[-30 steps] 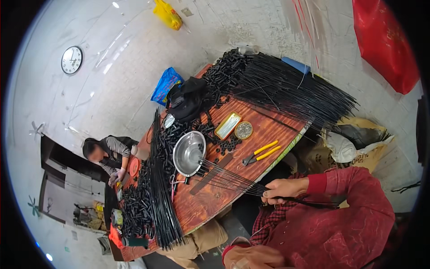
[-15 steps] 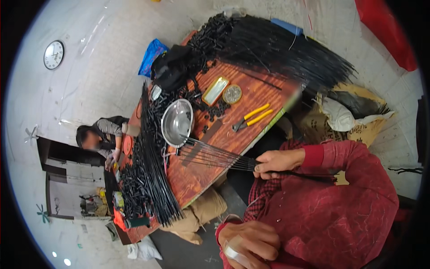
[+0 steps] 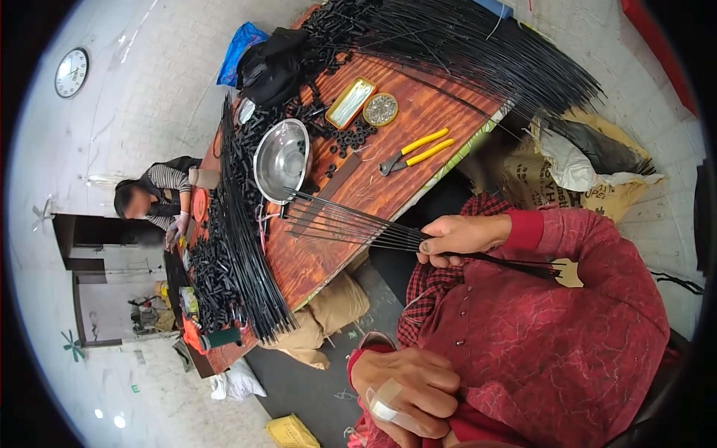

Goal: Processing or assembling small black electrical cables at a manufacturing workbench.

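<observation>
More left hand [image 3: 411, 383] visible now

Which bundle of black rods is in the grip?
The slim, fanned bundle in the right hand; the long bundle beside the metal bowl and the wide pile at the picture's top lie on the table.

The rods [image 3: 403, 239] are black, the tabletop [image 3: 426, 104] streaked red-brown, plier handles [image 3: 424, 142] yellow, jacket [image 3: 553, 321] red, cloth [image 3: 426, 299] red-and-black checked.
</observation>
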Demonstrator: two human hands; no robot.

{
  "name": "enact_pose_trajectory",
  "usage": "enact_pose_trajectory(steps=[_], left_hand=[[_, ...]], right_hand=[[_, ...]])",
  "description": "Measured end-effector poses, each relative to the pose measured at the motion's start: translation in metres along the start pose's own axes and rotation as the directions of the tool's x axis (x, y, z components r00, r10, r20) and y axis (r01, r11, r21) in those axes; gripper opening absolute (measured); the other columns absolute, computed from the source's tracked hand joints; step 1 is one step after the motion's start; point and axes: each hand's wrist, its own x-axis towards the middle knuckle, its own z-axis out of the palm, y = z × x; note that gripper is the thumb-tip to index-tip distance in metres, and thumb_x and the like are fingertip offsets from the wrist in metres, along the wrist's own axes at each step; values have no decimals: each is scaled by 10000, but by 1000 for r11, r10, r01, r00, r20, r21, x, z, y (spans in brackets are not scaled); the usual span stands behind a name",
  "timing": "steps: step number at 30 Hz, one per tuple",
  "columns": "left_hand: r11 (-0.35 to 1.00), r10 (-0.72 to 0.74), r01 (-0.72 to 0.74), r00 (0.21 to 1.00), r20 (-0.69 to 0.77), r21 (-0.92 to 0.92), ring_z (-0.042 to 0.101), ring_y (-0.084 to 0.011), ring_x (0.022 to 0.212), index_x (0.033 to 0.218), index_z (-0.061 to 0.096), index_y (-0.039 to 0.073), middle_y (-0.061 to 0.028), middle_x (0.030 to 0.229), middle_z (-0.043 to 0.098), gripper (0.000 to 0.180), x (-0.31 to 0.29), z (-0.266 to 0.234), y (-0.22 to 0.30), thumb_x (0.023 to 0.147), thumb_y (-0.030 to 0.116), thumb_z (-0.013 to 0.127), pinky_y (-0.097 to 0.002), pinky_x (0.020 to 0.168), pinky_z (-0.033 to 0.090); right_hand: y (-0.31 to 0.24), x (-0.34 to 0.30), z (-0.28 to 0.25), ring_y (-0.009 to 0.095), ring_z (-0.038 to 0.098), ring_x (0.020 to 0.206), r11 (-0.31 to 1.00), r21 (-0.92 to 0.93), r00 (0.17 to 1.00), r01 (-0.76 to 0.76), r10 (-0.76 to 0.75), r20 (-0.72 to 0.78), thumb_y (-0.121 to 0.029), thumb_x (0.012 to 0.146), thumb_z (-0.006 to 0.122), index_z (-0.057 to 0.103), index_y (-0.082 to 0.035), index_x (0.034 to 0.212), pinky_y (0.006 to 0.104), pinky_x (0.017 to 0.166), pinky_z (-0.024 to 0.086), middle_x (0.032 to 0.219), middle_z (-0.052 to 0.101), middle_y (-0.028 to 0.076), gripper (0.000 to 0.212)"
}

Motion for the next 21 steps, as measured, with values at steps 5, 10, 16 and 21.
enact_pose_trajectory(steps=[5,10,16,21], left_hand=[[996,92,-92,990,-105,0,506,-192,599,901,665,94,-13,739,501,384,-4,2,-11,1002,429,507,-322,506,401],[993,109,-112,991,-70,-34,520,-195,607,916,681,83,-21,735,513,388,-4,-1,-10,991,431,528,-317,500,398],[999,15,-14,1000,26,-36,508,-182,591,905,687,102,-16,718,498,379,-3,2,-4,965,457,569,-310,488,383],[990,123,-133,975,-187,-42,513,-177,597,1051,722,108,-6,734,534,439,-8,3,-10,929,513,606,-311,507,395]], right_hand=[[0,-2,-1,71,499,607,1000,9,999,-16,16,-37,-257,1017,474,580,-6,1000,224,531,428,732,567,4,272],[4,0,-2,66,494,607,1000,12,999,-28,28,-27,-291,1023,489,578,-7,1028,224,534,419,735,561,4,298],[-2,-2,1,66,498,604,999,2,999,-41,41,-23,-266,1021,477,578,-4,1020,220,535,419,739,572,3,280],[-2,1,4,68,508,605,999,-9,998,-42,42,-38,-252,1017,472,586,0,1009,225,531,426,738,580,8,277]])
